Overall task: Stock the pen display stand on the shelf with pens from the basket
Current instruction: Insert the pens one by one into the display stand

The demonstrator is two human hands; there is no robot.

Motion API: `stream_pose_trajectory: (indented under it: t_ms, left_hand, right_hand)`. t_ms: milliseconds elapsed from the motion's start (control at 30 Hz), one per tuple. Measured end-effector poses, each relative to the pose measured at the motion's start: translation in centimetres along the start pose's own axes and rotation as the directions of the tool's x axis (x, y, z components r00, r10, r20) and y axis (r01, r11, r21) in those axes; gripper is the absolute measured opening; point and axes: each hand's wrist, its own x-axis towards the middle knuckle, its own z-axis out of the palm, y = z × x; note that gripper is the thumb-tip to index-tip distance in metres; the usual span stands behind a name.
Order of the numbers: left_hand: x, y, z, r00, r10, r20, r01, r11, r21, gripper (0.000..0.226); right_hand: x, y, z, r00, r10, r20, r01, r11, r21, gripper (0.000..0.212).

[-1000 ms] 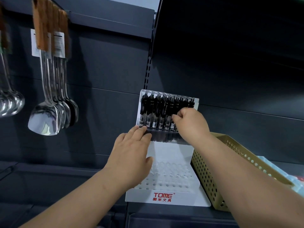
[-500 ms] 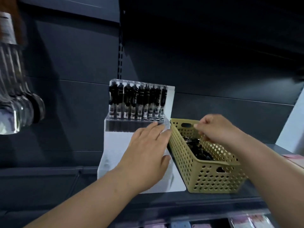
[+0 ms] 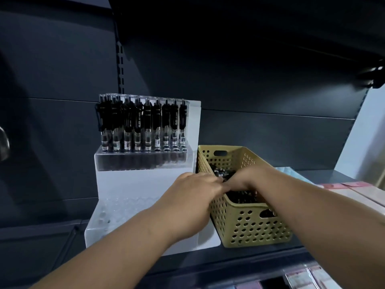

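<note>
A white and clear tiered pen display stand (image 3: 133, 184) sits on the shelf. Its upper tier holds a row of several black pens (image 3: 141, 126), and the holes of the lower tier (image 3: 123, 205) hold nothing. To its right stands a yellow perforated basket (image 3: 250, 228) with loose black pens (image 3: 241, 196) inside. My right hand (image 3: 252, 178) reaches down into the basket with its fingers curled among the pens. My left hand (image 3: 191, 197) lies over the basket's left rim, fingertips meeting the right hand. The fingertips of both hands are hidden.
A dark shelf board (image 3: 260, 259) carries the stand and basket, with a dark back panel behind and another shelf overhead. Pale packaged goods (image 3: 354, 190) lie right of the basket. More packets (image 3: 302, 278) show on the level below.
My right hand left the pens on the upper tier and went down into the basket. My left hand slid off the stand to the basket's left rim. The view swung right.
</note>
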Motion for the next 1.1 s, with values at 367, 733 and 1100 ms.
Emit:
stream_pose_trajectory:
  t_ms: [367, 733, 1100]
  left_hand:
    - [-0.1, -0.9, 1.0, 0.999, -0.045, 0.017, 0.047, 0.99, -0.13, 0.075]
    - [0.1, -0.7, 0.9, 0.998, -0.062, 0.007, 0.062, 0.989, -0.131, 0.071]
    - [0.4, -0.2, 0.1, 0.996, -0.082, 0.03, 0.085, 0.992, -0.098, 0.067]
  right_hand:
    - [1.5, -0.9, 1.2, 1.0, -0.013, -0.005, 0.011, 0.949, -0.315, 0.054]
    - [4.2, -0.1, 1.6, 0.995, -0.043, -0.089, 0.009, 0.937, -0.348, 0.058]
    - [4.8, 2.2, -0.2, 0.977, -0.042, -0.208, 0.014, 0.991, -0.134, 0.018]
